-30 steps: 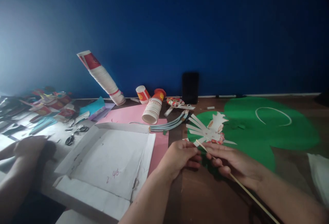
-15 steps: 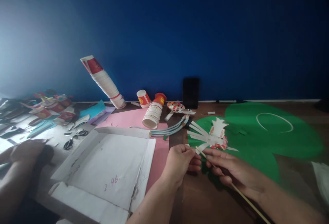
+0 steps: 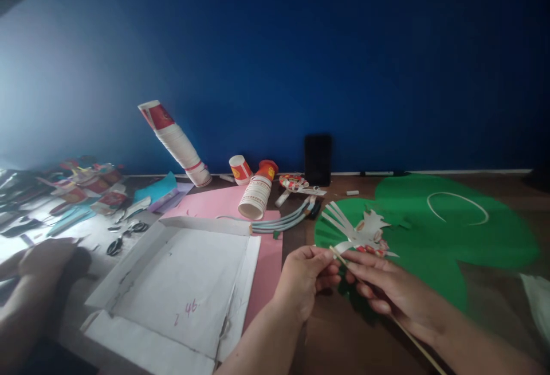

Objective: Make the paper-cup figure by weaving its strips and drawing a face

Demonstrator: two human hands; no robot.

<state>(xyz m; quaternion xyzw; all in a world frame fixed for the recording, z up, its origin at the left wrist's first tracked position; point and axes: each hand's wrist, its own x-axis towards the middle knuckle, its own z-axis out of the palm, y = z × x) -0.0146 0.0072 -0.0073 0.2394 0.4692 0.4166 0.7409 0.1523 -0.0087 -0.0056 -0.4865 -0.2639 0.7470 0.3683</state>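
My right hand (image 3: 389,283) is closed around a thin wooden stick (image 3: 416,342), which slants from the lower right up to my left fingertips. Close beside the stick's tip, my left hand (image 3: 298,280) pinches the end of a white paper strip (image 3: 342,246). That strip belongs to a cut paper cup (image 3: 370,229) with white strips fanned out to its left and red printed patches. The cup rests over a green paper shape (image 3: 468,249). My fingers partly hide where strip and stick meet.
A shallow white box (image 3: 189,283) lies to the left on pink paper (image 3: 268,283). Behind stand a leaning stack of paper cups (image 3: 178,148), another cup stack (image 3: 255,197) and a black phone (image 3: 318,160). Scissors (image 3: 124,237) and another person's hand (image 3: 47,260) are at far left.
Both my hands have shifted slightly right. The cut paper cup has turned and tilted to the right, its strips swinging with it. The stick stays in my right hand.
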